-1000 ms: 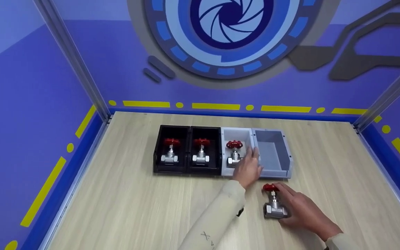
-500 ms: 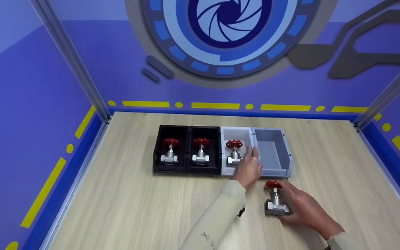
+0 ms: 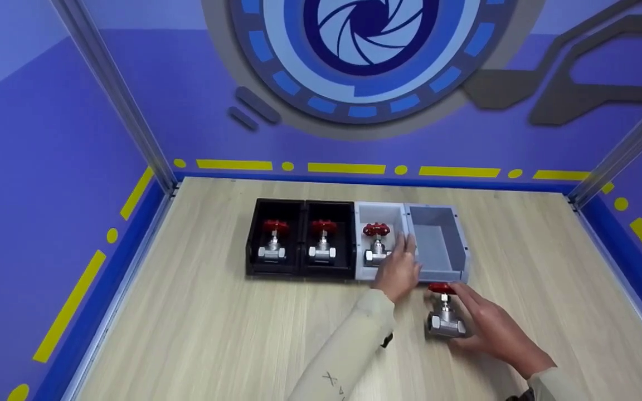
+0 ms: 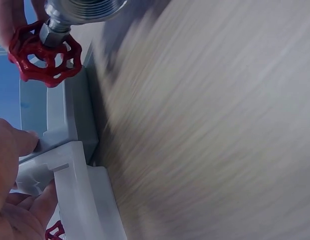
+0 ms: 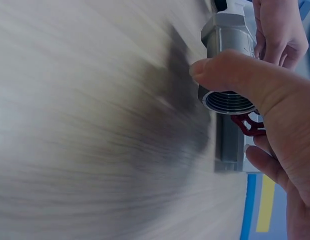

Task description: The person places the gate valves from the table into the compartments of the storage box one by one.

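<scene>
My right hand (image 3: 496, 328) holds a gate valve (image 3: 445, 324) in front of the grey bin (image 3: 456, 239). Its thumb (image 5: 222, 70) presses the steel body and the fingers reach the red handwheel (image 4: 44, 57). The valve is upright and lifted off the table, its threaded end showing in the right wrist view. My left hand (image 3: 398, 273) straddles the adjoining walls of the white bin (image 3: 359, 270) and the grey bin, thumb on the grey side, fingers inside the white one. Another gate valve (image 3: 377, 245) lies in the white bin, partly covered by that hand.
Two black bins (image 3: 301, 267) stand to the left in the same row, with a red-wheeled gate valve (image 3: 272, 245) in one and a similar valve (image 3: 322, 245) in the other. Blue panels (image 3: 131, 100) enclose the wooden table (image 3: 198, 312) at the back and sides.
The right hand has carried the gate valve slightly up and away from me, nearer the grey bin's front edge. My left hand has stayed on the bin walls.
</scene>
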Available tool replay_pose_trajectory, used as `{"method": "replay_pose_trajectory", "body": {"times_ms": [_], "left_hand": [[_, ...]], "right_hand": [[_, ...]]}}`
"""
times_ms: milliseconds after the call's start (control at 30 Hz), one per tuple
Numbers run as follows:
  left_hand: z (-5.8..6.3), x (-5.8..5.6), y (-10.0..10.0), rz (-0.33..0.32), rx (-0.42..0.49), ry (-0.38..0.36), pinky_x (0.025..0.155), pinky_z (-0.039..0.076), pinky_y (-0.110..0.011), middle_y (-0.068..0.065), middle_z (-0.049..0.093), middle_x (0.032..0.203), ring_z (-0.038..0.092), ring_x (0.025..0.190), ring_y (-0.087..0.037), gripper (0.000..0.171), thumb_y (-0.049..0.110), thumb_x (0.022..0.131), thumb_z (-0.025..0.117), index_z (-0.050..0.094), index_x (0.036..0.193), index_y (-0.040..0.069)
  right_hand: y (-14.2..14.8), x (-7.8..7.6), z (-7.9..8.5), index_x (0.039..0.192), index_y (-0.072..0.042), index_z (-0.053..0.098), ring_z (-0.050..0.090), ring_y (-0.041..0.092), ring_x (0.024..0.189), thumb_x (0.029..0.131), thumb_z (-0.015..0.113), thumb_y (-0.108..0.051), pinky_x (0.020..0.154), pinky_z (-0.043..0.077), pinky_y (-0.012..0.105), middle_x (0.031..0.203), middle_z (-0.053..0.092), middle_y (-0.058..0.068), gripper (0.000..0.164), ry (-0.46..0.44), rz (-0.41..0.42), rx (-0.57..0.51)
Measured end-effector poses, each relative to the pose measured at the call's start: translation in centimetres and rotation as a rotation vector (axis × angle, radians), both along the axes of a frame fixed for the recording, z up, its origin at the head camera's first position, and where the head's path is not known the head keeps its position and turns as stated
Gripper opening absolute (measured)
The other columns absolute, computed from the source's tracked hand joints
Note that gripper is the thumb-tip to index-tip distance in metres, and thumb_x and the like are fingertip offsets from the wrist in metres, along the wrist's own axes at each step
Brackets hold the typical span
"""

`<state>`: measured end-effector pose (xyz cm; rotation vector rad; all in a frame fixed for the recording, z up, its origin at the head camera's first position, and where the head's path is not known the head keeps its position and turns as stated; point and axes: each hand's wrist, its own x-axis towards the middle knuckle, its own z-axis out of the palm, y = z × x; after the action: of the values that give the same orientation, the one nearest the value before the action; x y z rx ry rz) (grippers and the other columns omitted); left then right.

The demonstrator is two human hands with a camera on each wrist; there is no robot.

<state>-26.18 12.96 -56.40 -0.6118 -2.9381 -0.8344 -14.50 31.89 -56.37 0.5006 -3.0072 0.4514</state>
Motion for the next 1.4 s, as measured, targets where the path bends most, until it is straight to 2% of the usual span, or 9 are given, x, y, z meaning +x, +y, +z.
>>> {"method": "replay_pose_trajectory", "body": {"times_ms": [67, 300, 533, 700, 1000, 1267, 1400], "left_hand": [[0.0, 0.0, 0.1, 0.006, -0.002, -0.018, 0.06, 0.051, -0.012, -0.016, 0.025, 0.159, 0.069, 0.09, -0.015, 0.074, 0.03, 0.092, 0.064, 0.026, 0.153, 0.011], [0.0, 0.0, 0.3, 0.024, -0.028, -0.046, 0.066, 0.053, -0.016, -0.013, 0.023, 0.16, 0.067, 0.105, -0.019, 0.075, 0.032, 0.093, 0.063, 0.024, 0.154, 0.014], [-0.1, 0.1, 0.1, 0.014, -0.003, -0.051, 0.055, 0.048, -0.012, -0.013, 0.019, 0.161, 0.068, 0.093, -0.017, 0.076, 0.031, 0.093, 0.062, 0.022, 0.155, 0.014], [-0.2, 0.1, 0.0, 0.002, 0.01, -0.029, 0.05, 0.044, -0.009, -0.015, 0.02, 0.161, 0.068, 0.082, -0.014, 0.075, 0.03, 0.093, 0.062, 0.023, 0.154, 0.011], [-0.3, -0.1, 0.0, -0.008, 0.002, 0.047, 0.055, 0.049, -0.012, -0.02, 0.03, 0.156, 0.068, 0.078, -0.013, 0.074, 0.029, 0.091, 0.065, 0.028, 0.152, 0.007], [-0.2, 0.1, 0.0, -0.004, -0.009, 0.031, 0.056, 0.049, -0.013, -0.017, 0.026, 0.158, 0.068, 0.081, -0.014, 0.074, 0.03, 0.092, 0.063, 0.026, 0.153, 0.009], [-0.2, 0.1, 0.0, 0.0, 0.004, 0.005, 0.054, 0.048, -0.012, -0.016, 0.024, 0.159, 0.066, 0.076, -0.012, 0.075, 0.03, 0.093, 0.063, 0.024, 0.154, 0.01]], "right_hand": [[0.0, -0.1, 0.2, 0.147, -0.006, 0.035, 0.056, 0.036, 0.124, 0.053, 0.095, -0.023, 0.094, 0.05, 0.047, 0.146, 0.045, 0.022, 0.113, -0.01, -0.007, 0.003], [0.3, -0.6, 0.5, 0.146, -0.002, 0.036, 0.057, 0.036, 0.121, 0.052, 0.095, -0.024, 0.089, 0.053, 0.045, 0.145, 0.046, 0.023, 0.114, 0.05, 0.021, 0.001], [0.4, -1.1, 1.0, 0.146, -0.001, 0.035, 0.059, 0.035, 0.119, 0.051, 0.095, -0.024, 0.087, 0.054, 0.044, 0.145, 0.046, 0.022, 0.114, 0.074, 0.034, 0.007], [0.5, -1.5, 1.4, 0.146, -0.001, 0.036, 0.059, 0.035, 0.119, 0.051, 0.095, -0.022, 0.089, 0.053, 0.045, 0.144, 0.047, 0.023, 0.113, 0.09, 0.039, 0.005], [0.4, -2.4, 2.2, 0.149, -0.006, 0.031, 0.055, 0.038, 0.125, 0.055, 0.094, -0.019, 0.093, 0.05, 0.048, 0.148, 0.042, 0.023, 0.113, 0.03, 0.023, -0.007], [0.7, -3.4, 2.4, 0.147, -0.002, 0.034, 0.058, 0.038, 0.119, 0.053, 0.094, -0.017, 0.088, 0.053, 0.048, 0.147, 0.042, 0.024, 0.112, 0.07, 0.032, -0.006], [0.8, -3.8, 2.6, 0.148, -0.003, 0.033, 0.058, 0.038, 0.12, 0.055, 0.093, -0.016, 0.089, 0.053, 0.048, 0.148, 0.041, 0.023, 0.112, 0.06, 0.028, -0.001]]}}
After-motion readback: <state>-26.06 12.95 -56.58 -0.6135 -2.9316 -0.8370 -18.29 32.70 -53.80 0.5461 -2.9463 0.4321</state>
